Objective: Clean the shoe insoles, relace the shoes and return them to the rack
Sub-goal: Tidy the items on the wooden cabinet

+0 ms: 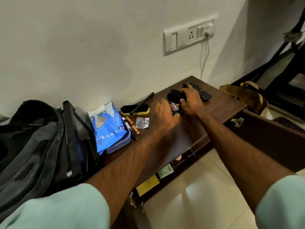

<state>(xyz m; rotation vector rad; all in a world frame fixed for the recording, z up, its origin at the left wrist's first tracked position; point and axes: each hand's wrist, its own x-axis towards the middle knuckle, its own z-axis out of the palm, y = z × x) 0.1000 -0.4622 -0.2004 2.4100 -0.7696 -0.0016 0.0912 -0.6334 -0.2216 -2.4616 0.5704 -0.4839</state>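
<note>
White wall with a switch plate (189,34) behind a dark wooden bench (219,106), tiled floor (203,187) below. I see both arms out over the bench top. Left hand (166,115) is blurred, curled over the near edge of a round black polish tin (175,108); I can't tell if the fingers (160,104) actually grip it or just steady it. Right hand (192,100) sits on the far side, fingers bent around a black sponge-like applicator (175,95), apparently holding it, thumb side touching the tin. Probably one hand braces the tin while the other works at it or lifts the applicator, my guess only. TV remote (198,90) just behind the right hand. Brush with yellow back (135,109) lies left of the tin, a black rod (142,103) across it. Blue wipes pack (107,124) on a lilac box (118,142), opened flap up, handy for insole cleaning. Black bag (33,138) far left. No shoes or insoles clearly visible; something pinkish shows in the open shelf under the bench, too hidden to name. Task looks early, gathering supplies.
</note>
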